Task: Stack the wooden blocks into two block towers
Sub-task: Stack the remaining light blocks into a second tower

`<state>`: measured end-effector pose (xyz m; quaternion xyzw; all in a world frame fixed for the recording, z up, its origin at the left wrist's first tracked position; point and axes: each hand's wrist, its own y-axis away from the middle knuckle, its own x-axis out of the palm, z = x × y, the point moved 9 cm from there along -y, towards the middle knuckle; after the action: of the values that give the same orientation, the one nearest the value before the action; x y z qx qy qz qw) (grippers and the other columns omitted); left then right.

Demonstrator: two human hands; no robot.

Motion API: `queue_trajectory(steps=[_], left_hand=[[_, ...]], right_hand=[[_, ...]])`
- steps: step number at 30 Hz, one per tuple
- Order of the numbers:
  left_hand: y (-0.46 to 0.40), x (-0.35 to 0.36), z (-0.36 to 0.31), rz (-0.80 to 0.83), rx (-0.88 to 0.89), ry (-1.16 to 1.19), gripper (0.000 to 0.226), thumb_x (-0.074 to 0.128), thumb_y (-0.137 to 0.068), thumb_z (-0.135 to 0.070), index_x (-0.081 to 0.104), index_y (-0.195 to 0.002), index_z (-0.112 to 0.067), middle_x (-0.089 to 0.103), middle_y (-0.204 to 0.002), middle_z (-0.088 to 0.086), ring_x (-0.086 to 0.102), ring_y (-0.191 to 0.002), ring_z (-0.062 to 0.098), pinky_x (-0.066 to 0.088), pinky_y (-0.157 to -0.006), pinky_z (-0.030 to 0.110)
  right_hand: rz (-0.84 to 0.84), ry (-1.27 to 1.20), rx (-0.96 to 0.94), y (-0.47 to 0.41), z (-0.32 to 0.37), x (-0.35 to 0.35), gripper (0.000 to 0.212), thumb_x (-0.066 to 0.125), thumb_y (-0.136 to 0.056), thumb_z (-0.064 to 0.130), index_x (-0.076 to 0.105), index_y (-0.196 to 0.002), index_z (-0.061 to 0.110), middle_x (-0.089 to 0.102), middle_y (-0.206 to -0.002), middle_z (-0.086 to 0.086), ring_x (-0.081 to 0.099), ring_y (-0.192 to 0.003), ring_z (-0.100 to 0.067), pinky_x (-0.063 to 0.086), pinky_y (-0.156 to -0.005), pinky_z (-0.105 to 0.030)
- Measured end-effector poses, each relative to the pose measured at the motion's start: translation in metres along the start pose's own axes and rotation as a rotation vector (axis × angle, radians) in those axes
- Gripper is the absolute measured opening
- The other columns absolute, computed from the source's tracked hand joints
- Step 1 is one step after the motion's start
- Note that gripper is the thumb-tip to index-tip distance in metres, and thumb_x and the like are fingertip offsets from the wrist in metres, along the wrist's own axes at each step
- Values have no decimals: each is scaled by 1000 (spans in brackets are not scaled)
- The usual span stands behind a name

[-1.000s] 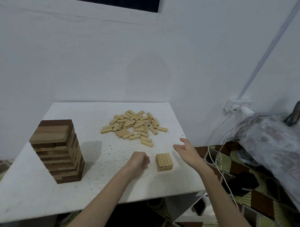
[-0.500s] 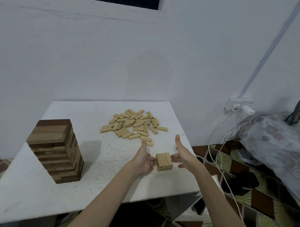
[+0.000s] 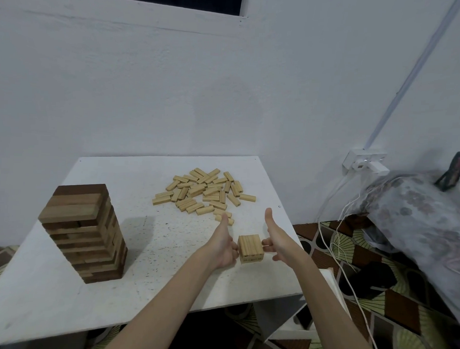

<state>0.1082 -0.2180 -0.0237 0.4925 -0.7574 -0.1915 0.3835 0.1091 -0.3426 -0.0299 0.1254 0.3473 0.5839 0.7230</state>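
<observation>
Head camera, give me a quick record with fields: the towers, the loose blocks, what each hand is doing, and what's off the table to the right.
dark tower: tall stack, left on the table
small stack: low pale stack, front right, between the hands
loose blocks: scattered pile at the back of the table
left hand: against the small stack's left side, thumb up
right hand: fingertips at its right side, thumb up
off table: wall socket with cables, patterned floor
</observation>
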Motion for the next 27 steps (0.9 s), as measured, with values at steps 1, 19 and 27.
queue_trajectory(steps=[1,19,27], left_hand=[[2,1,2,6,-13,-19,91,7,-92,-66,4,-146,7,11,-150,22,51,-121,26,29,-109,34],[5,3,10,19,-52,-111,89,1,-92,-65,19,-145,5,13,-149,25,7,-141,34,-1,-116,43],[3,3,10,24,-24,-102,89,2,-92,-64,14,-146,5,9,-148,24,2,-140,32,-5,-114,40]], right_hand=[[-3,5,9,0,-2,-1,91,8,-86,75,18,-151,12,43,-143,-18,46,-128,-33,30,-108,-50],[46,2,39,13,-10,6,90,6,-86,74,18,-151,14,44,-142,-22,43,-131,-36,26,-108,-54],[55,0,48,11,-13,6,91,5,-86,74,19,-151,13,45,-142,-21,42,-132,-35,24,-109,-55]])
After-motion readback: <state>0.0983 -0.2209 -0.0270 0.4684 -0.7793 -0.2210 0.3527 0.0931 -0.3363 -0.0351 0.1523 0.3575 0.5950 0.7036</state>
